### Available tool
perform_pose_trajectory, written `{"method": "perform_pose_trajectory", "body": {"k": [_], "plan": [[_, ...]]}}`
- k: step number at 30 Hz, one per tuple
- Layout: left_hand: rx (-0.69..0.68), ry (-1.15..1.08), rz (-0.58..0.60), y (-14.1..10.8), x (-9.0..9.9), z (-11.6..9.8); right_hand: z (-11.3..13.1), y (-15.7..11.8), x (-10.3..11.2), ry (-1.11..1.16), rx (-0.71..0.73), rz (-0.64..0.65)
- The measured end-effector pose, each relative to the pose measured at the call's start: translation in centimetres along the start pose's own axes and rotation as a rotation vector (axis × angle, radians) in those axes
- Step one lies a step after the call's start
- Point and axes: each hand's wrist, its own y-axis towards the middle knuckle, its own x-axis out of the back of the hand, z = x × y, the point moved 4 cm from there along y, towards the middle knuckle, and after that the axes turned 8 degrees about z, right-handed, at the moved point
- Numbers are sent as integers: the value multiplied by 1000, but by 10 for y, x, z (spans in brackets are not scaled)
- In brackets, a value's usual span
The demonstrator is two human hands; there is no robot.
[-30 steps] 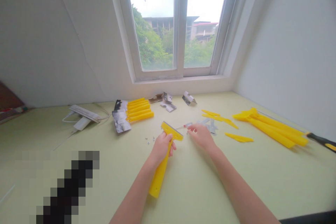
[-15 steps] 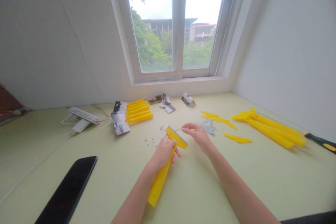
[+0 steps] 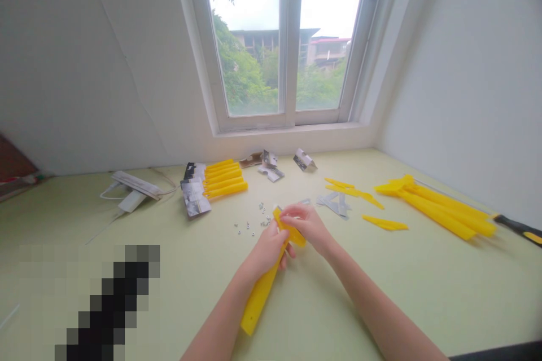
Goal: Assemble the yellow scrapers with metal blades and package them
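Note:
My left hand (image 3: 270,245) is wrapped around the neck of a yellow plastic scraper (image 3: 260,302), whose handle slants down toward me. My right hand (image 3: 307,224) is at the scraper's wide head, its fingertips pinched together against the upper edge. Whatever may be between those fingertips is too small and covered to make out. Small metal screws and nuts (image 3: 248,227) lie scattered left of the head. Behind my right hand are several flat grey metal blades (image 3: 336,203). Loose yellow strips (image 3: 383,223) rest farther right.
Packaged yellow scrapers (image 3: 224,179) lie in a row at the back left, near a white power strip (image 3: 135,186). Torn cardboard packaging (image 3: 305,160) sits below the window. At right are yellow scrapers (image 3: 444,211) and a black-handled tool (image 3: 516,230). A pixelated dark object (image 3: 110,304) lies front left.
My right hand has moved left and onto the scraper's head. A thin metal piece showed at its fingertips before; now it is hidden. The left hand keeps its hold.

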Motion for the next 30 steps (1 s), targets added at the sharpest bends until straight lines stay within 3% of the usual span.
{"method": "perform_pose_trajectory", "body": {"k": [4, 12, 14, 19, 26, 30], "plan": [[9, 22, 17, 0, 1, 5, -7, -2, -5, 153, -126, 38], [14, 11, 51, 2, 0, 3, -12, 3, 0, 185, -86, -18], [-2, 2, 28, 2, 2, 0, -16, 7, 9, 84, -57, -100], [13, -5, -169, 1, 15, -7, -26, 13, 34, -536, 81, -298], [-16, -46, -465, -3, 37, -13, -30, 18, 15, -789, 140, -179], [-46, -78, -525, -5, 45, -15, -27, 22, 6, -868, 148, -164]]}}
